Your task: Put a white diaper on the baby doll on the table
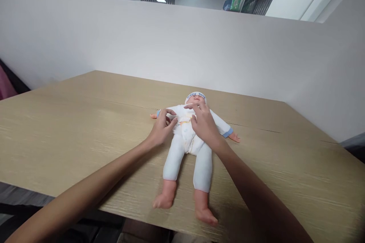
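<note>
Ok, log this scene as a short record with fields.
Doll: on its back, feet toward the near edge
Clothing: white outfit with blue cuffs, lettered cap, printed diaper
Left hand: beside the doll's waist, fingers curled, grip unclear
Right hand: over the doll's torso, fingers bent, thumb apart
Surface: wood-patterned table
Behind: white partition

A diapered doll [186, 137] in white lies face-up on the table [85, 129].
</note>
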### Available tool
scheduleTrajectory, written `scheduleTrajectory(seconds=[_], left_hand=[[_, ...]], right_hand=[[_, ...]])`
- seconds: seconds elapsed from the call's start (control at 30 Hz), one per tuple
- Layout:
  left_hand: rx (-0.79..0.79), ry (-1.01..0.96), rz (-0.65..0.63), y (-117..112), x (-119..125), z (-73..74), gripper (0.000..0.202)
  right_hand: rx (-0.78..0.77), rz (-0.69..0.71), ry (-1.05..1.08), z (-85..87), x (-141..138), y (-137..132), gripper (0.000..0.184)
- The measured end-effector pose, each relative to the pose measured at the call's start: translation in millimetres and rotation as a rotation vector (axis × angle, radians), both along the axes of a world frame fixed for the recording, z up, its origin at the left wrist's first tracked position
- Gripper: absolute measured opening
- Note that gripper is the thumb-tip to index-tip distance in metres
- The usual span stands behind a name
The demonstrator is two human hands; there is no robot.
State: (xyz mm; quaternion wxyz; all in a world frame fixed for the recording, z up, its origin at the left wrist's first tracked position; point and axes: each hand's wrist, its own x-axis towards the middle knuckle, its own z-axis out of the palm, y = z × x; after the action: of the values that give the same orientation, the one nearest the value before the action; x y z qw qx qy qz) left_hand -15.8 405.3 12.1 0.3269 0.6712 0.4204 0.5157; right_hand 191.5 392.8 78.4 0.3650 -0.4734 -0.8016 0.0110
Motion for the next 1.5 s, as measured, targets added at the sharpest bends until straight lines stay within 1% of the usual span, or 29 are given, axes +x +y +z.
scheduleTrajectory(seconds=[0.07,0.1,0.13,0.17,0.23,0.27,0.3,0.37,0.4,0.47,0.53,0.6,0.67,0.73,0.8,0.9,1.03,1.2,1.3,1.4,1.5], left_hand=[[0.086,0.076,-0.049,-27.3,-5.1,14.4,0.02],[0.136,0.156,-0.112,-41.0,-8.0,20.8,0.02],[0.179,0.262,-0.196,-53.7,-11.0,25.9,0.021],[0.208,0.378,-0.29,-64.7,-13.7,29.5,0.023],[0.222,0.579,-0.446,-79.8,-18.4,31.4,0.027],[0.217,0.639,-0.488,-83.6,-20.2,30.0,0.029],[0.207,0.665,-0.5,-85.0,-21.5,27.6,0.03],[0.178,0.651,-0.459,-82.2,-22.7,21.1,0.031],[0.158,0.626,-0.425,-78.9,-22.5,17.8,0.03],[0.113,0.576,-0.357,-70.8,-20.6,12.5,0.03],[0.08,0.552,-0.303,-63.0,-16.4,9.1,0.035],[0.068,0.556,-0.272,-57.3,-10.8,7.4,0.039],[0.07,0.569,-0.26,-54.1,-5.3,6.4,0.043],[0.073,0.572,-0.26,-53.0,-1.5,5.7,0.045],[0.07,0.573,-0.264,-53.7,0.2,4.7,0.043],[0.063,0.562,-0.249,-56.9,0.2,2.4,0.036],[0.098,0.507,-0.212,-61.2,-0.2,-1.2,0.028],[0.134,0.398,-0.204,-62.9,0.4,-1.9,0.02],[0.141,0.385,-0.216,-62.2,0.6,-0.8,0.018],[0.134,0.398,-0.248,-61.1,0.3,-1.5,0.018],[0.08,0.38,-0.213,-60.9,0.6,-3.5,0.017]], right_hand=[[0.082,-0.005,0.016,6.9,6.1,-23.7,0.051],[0.08,0.018,0.033,10.8,9.4,-38.9,0.047],[0.044,0.063,0.051,14.3,12.8,-55.2,0.043],[-0.024,0.127,0.064,16.9,16.0,-71.9,0.038],[-0.192,0.263,0.025,16.8,22.1,-101.9,0.031],[-0.254,0.314,-0.026,13.5,25.2,-113.7,0.028],[-0.294,0.345,-0.087,8.1,28.5,-122.4,0.024],[-0.307,0.339,-0.188,-6.8,35.7,-130.9,0.018],[-0.3,0.311,-0.206,-14.9,39.5,-131.2,0.016],[-0.282,0.226,-0.169,-28.8,46.0,-126.9,0.014],[-0.265,0.13,-0.101,-37.2,48.5,-119.9,0.011],[-0.253,0.039,-0.078,-40.8,45.8,-113.5,0.006],[-0.24,-0.039,-0.106,-42.5,39.7,-108.9,0.003],[-0.235,-0.085,-0.145,-45.0,33.3,-106.2,0.01],[-0.237,-0.103,-0.163,-48.8,29.1,-105.9,0.013],[-0.22,-0.1,-0.17,-54.7,27.3,-109.6,0.007],[-0.218,-0.079,-0.149,-57.5,27.8,-117.2,0.022],[-0.251,-0.054,-0.113,-57.3,27.3,-121.5,0.027],[-0.275,-0.044,-0.09,-57.7,27.0,-121.5,0.028],[-0.29,-0.049,-0.028,-58.5,27.1,-119.3,0.026],[-0.306,-0.11,0.124,-59.3,27.5,-114.9,0.024]])
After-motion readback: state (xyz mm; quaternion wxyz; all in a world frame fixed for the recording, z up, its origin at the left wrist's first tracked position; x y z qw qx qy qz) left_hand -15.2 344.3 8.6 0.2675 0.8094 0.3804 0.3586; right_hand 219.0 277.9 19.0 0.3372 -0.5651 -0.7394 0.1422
